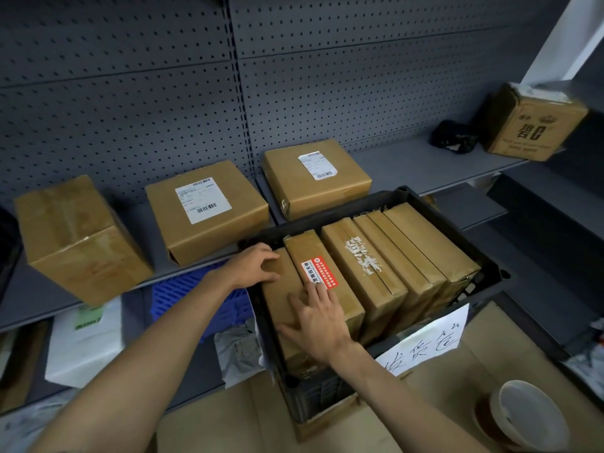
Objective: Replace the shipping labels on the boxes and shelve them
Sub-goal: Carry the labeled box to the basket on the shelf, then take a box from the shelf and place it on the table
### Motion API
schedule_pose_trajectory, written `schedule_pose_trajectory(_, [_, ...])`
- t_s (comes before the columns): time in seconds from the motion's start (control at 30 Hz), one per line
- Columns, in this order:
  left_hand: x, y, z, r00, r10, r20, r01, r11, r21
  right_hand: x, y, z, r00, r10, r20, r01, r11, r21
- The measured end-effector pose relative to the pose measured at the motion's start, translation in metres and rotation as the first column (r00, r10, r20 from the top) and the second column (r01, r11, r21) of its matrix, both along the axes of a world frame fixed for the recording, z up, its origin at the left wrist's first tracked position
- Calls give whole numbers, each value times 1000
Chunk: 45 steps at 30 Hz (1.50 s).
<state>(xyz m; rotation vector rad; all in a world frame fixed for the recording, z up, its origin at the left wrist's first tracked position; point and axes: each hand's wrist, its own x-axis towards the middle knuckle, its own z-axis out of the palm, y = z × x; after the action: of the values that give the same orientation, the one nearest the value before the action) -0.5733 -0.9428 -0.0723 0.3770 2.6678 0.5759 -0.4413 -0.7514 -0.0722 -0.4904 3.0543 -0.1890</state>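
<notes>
A black crate [483, 256] holds several brown boxes standing on edge. The leftmost box [277, 289] lies lower than its neighbour. My left hand [253, 266] curls its fingers over that box's far top edge. My right hand [318, 318] lies with straight fingers across the leftmost box and the second box [323, 253], touching a red and white sticker [318, 271]. The third box [362, 256] shows torn label remains. On the grey shelf [425, 165] stand three boxes: an unlabelled one [78, 237] and two with white shipping labels [204, 210], [315, 178].
A printed brown box [532, 122] and a dark object [452, 137] sit at the shelf's right end. A blue crate [192, 295] and white bags [85, 341] lie under the shelf. A handwritten paper sign [425, 341] hangs on the crate front. A white bowl-like roll [529, 416] sits bottom right.
</notes>
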Motion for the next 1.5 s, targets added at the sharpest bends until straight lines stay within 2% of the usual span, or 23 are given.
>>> schedule_pose_trajectory(0.17, [2, -3, -2, 1000, -6, -11, 6, 1000, -8, -2, 5, -2, 999, 34, -8, -34, 999, 23])
schedule_pose_trajectory(0.37, [6, 4, 14, 1000, 4, -14, -4, 1000, 4, -12, 16, 19, 995, -2, 101, 5, 1000, -26])
schedule_pose_trajectory(0.57, [-6, 44, 76, 982, -50, -182, 59, 997, 44, -37, 86, 73, 988, -151, -41, 148, 987, -60])
schedule_pose_trajectory(0.67, [-11, 90, 116, 942, -176, -287, 165, 984, -64, -40, 136, 102, 970, -223, -94, 222, 975, -24])
schedule_pose_trajectory(0.73, [-13, 130, 137, 911, -259, -320, 245, 966, -85, -35, 172, 118, 952, -275, -132, 280, 960, 22])
schedule_pose_trajectory(0.83, [-2, 196, 158, 841, -388, -377, 382, 920, -94, -12, 224, 140, 908, -377, -185, 392, 918, 56])
schedule_pose_trajectory(0.93, [22, 262, 170, 719, -509, -473, 484, 855, -185, 22, 266, 156, 846, -480, -230, 506, 860, 65])
schedule_pose_trajectory(1.03, [54, 323, 173, 626, -601, -498, 581, 785, -217, 67, 305, 163, 763, -591, -263, 622, 781, 50])
schedule_pose_trajectory(1.23, [138, 427, 164, 447, -734, -512, 764, 611, -209, 190, 361, 161, 536, -805, -256, 837, 545, 40])
schedule_pose_trajectory(1.4, [218, 484, 162, 268, -806, -527, 862, 445, -242, 291, 383, 154, 358, -900, -248, 933, 356, 54])
schedule_pose_trajectory(1.5, [263, 514, 162, 191, -830, -524, 896, 366, -252, 348, 391, 150, 274, -930, -245, 962, 270, 50])
